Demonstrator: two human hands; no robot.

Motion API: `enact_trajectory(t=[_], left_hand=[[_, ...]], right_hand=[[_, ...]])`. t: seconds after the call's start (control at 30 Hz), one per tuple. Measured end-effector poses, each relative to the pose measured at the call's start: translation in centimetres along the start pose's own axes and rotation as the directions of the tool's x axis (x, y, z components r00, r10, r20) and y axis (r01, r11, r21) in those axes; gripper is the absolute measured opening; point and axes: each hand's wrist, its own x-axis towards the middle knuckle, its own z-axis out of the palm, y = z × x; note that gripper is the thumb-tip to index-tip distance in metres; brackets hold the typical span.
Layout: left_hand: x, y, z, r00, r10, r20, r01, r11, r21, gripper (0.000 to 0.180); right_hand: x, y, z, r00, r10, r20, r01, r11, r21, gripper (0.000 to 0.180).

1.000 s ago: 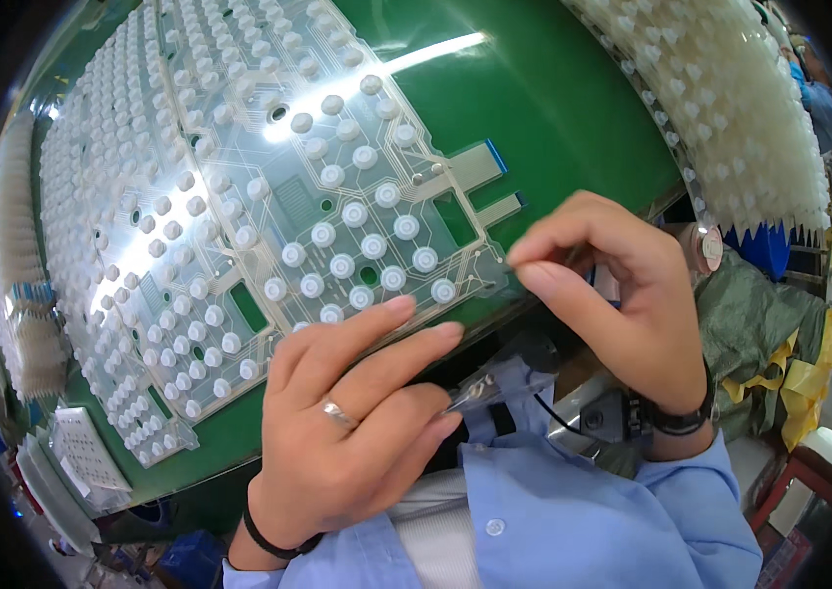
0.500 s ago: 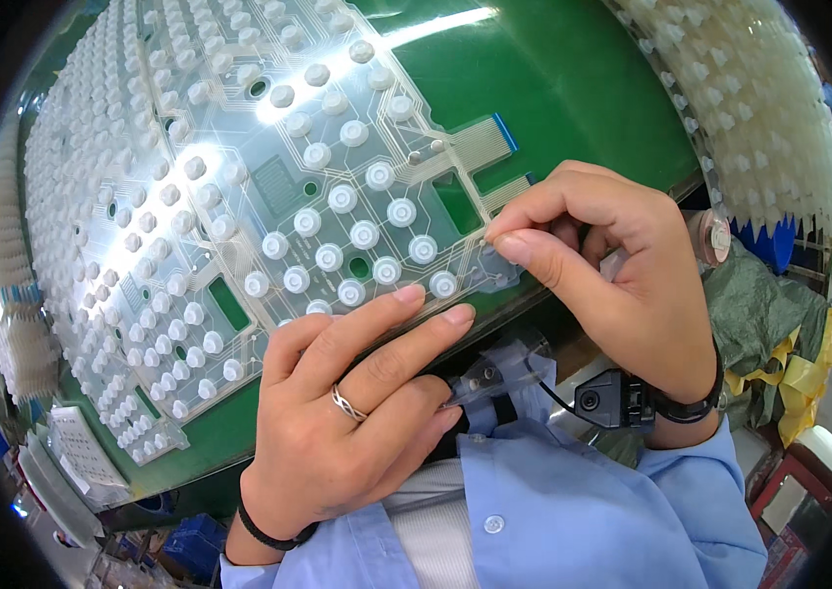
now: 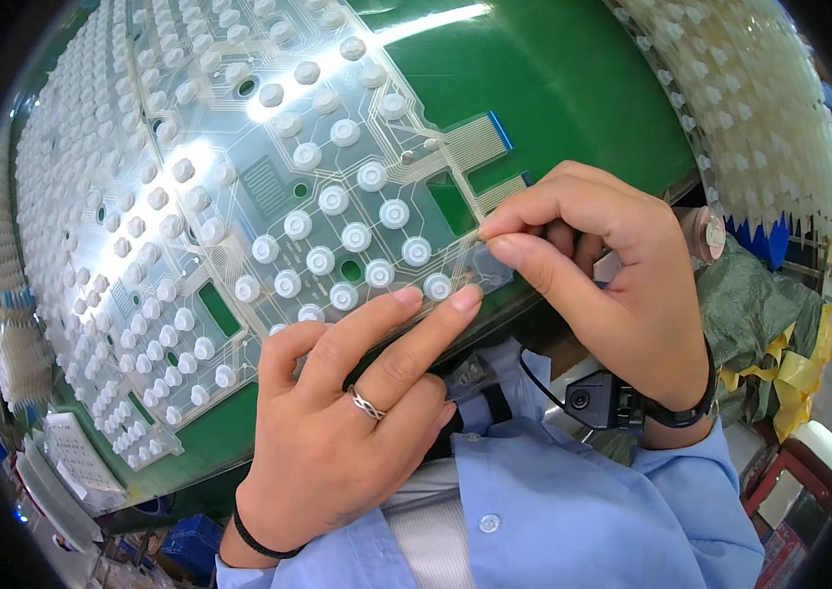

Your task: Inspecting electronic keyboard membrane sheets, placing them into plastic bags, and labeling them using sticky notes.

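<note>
A clear membrane circuit sheet with many white rubber domes lies on the green table mat. At its near right corner my right hand is closed, thumb and index finger pinched at the sheet's edge; whatever lies between the tips is too small to make out. My left hand rests along the near edge, two fingers stretched onto the sheet beside the domes. Its lower fingers are bent together at a small piece of clear plastic film with round spots, which they appear to hold. Two blue-tipped ribbon tails stick out to the right.
The green mat reaches beyond the sheet. Tall stacks of domed sheets stand at the right, with another stack at the far left. A pinkish roll and a dark green bag sit by my right forearm.
The membrane sheet appears shifted slightly left in view. My left fingertips have slid a little right along its edge, and the clear film has shifted and tilted. My right hand keeps its pinch.
</note>
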Motion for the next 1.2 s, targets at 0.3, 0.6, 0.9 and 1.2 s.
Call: enact_trajectory(t=[0.3, 0.6, 0.9, 1.2], left_hand=[[0.0, 0.0, 0.0, 1.0, -0.016, -0.001, 0.016, 1.0, -0.022, 0.018], [-0.3, -0.1, -0.2, 1.0, -0.021, -0.002, 0.021, 0.999, -0.046, 0.017], [-4.4, -0.7, -2.3, 0.928, -0.173, -0.329, 0.096, 0.967, -0.236, 0.019], [-7.5, -0.8, -3.4, 0.897, -0.229, -0.379, 0.146, 0.961, -0.235, 0.017]], right_hand=[[-0.6, 0.2, 0.1, 0.998, -0.057, -0.012, 0.056, 0.997, -0.044, 0.022], [-1.0, -1.1, 0.9, 0.986, -0.084, -0.142, 0.027, 0.931, -0.363, 0.036], [-2.3, -3.8, 2.3, 0.937, -0.283, 0.206, 0.273, 0.959, 0.074, 0.026], [-1.6, -5.7, 5.0, 0.901, -0.386, 0.197, 0.371, 0.922, 0.113, 0.016]])
